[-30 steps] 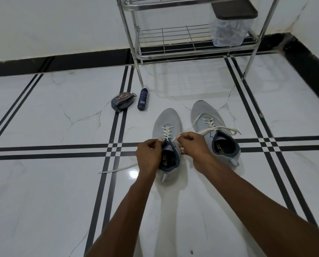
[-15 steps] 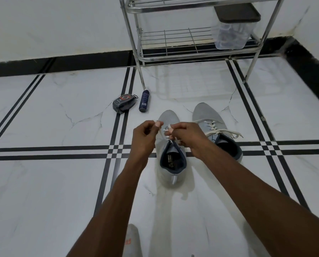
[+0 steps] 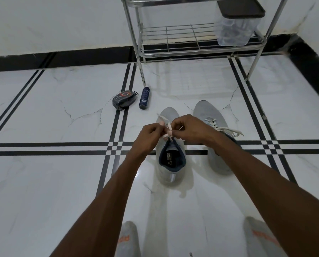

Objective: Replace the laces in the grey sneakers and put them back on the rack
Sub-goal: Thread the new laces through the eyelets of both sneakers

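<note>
Two grey sneakers stand side by side on the white floor, toes pointing away from me. Over the left sneaker (image 3: 170, 164) my left hand (image 3: 148, 136) and my right hand (image 3: 190, 130) each pinch an end of its white lace (image 3: 167, 127), held close together above the tongue. The right sneaker (image 3: 208, 115) has its white lace threaded, with loose ends trailing to the right; my right forearm covers its heel. The metal rack (image 3: 197, 51) stands behind the shoes against the wall.
A clear plastic box with a dark lid (image 3: 236, 25) sits on the rack's lower shelf at the right. A shoe-polish sponge case (image 3: 124, 100) and a dark spray can (image 3: 144, 98) lie on the floor left of the rack leg. My socked feet (image 3: 127, 240) show at the bottom.
Both hands have risen from the shoe's collar and come together above the tongue, drawing the lace ends up; the end that trailed on the floor to the left is gone from there.
</note>
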Tool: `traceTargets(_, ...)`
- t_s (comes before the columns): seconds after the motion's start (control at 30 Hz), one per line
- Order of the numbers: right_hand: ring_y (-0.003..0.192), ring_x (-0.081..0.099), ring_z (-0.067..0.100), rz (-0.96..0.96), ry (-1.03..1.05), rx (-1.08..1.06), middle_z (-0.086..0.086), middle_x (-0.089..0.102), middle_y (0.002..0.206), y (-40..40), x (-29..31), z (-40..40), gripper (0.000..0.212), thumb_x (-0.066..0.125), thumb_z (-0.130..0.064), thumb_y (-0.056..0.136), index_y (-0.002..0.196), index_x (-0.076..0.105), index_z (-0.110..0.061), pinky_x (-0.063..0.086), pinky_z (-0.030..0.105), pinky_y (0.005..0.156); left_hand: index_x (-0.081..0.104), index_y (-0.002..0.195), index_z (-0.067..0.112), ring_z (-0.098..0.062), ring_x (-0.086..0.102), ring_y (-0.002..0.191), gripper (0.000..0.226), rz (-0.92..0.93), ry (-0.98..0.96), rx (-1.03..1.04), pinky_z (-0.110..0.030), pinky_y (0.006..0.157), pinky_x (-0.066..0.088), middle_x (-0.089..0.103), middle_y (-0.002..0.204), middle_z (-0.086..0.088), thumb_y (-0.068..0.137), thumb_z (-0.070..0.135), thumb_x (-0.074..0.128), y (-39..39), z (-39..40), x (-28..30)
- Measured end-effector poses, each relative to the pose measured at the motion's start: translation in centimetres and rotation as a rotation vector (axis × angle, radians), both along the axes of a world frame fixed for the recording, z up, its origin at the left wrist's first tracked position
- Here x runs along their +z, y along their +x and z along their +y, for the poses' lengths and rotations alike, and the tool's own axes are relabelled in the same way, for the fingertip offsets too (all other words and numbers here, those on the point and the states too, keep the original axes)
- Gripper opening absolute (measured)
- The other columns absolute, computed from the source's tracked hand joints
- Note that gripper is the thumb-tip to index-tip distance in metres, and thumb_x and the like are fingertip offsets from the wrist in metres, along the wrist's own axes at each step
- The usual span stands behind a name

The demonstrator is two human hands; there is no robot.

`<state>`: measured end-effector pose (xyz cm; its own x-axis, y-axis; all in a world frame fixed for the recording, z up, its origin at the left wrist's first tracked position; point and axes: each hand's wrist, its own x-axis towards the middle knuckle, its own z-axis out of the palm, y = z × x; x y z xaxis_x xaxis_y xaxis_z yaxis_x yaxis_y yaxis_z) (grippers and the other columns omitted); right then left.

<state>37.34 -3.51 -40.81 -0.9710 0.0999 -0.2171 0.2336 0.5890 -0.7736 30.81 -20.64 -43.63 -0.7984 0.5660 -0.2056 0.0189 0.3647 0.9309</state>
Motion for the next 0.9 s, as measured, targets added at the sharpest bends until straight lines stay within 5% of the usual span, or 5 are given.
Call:
traceTargets(0.13, 0.072, 0.069, 0.011, 0.082, 0.12, 0.016, -0.004, 0.074, 0.077, 0.3, 0.4, 0.0, 0.003, 0.078, -0.023, 0.08, 0.08, 0.075, -0.024, 0.057, 0.034, 0.07, 0.073, 0.09, 0.013, -0.007, 0.065, 0.082, 0.037, -0.02, 0.038, 0.071, -0.026, 0.081, 0.05, 0.073, 0.086, 0.001, 0.105, 0.038, 0.051, 0.0, 0.4, -0.3)
traceTargets(0.3, 0.073, 0.071, 0.003, 0.096, 0.015, 0.0, -0.008, 0.076, 0.079, 0.3, 0.0, -0.1, 0.011, 0.075, -0.037, 0.087, 0.08, 0.078, -0.029, 0.057, 0.029, 0.076, 0.073, 0.095, 0.016, -0.025, 0.068, 0.098, 0.03, -0.063, 0.009, 0.088, -0.036, 0.088, 0.054, 0.073, 0.096, -0.007, 0.102, 0.04, 0.057, 0.0, 0.7, -0.9)
traceTargets(0.43, 0.072, 0.072, 0.005, 0.082, -0.009, -0.007, -0.007, 0.076, 0.076, 0.5, 0.1, 0.2, 0.003, 0.08, -0.028, 0.082, 0.083, 0.08, -0.025, 0.059, 0.033, 0.075, 0.072, 0.093, 0.016, -0.015, 0.063, 0.087, 0.03, -0.064, 0.005, 0.101, -0.027, 0.079, 0.047, 0.071, 0.09, -0.001, 0.104, 0.038, 0.055, 0.2, 0.8, -0.6)
traceTargets(0.63, 0.069, 0.068, 0.013, 0.295, 0.241, -0.17, -0.004, 0.073, 0.077, 0.1, -0.9, -1.0, 0.008, 0.082, -0.022, 0.074, 0.08, 0.077, -0.019, 0.059, 0.036, 0.068, 0.069, 0.106, 0.011, -0.01, 0.065, 0.085, 0.031, -0.059, -0.01, 0.188, -0.022, 0.075, 0.049, 0.071, 0.091, 0.002, 0.105, 0.036, 0.052, 1.1, 1.5, -0.2)
traceTargets(0.9, 0.075, 0.076, 0.019, 0.205, -0.307, -0.478, 0.004, 0.076, 0.082, 0.9, -2.8, -0.9, 0.009, 0.079, -0.014, 0.081, 0.078, 0.071, -0.012, 0.063, 0.049, 0.073, 0.057, 0.122, 0.025, -0.026, 0.065, 0.111, 0.056, 0.068, -0.274, 0.449, -0.052, 0.099, 0.051, 0.067, 0.12, -0.004, 0.085, 0.066, 0.05, -0.1, -0.3, -1.1)
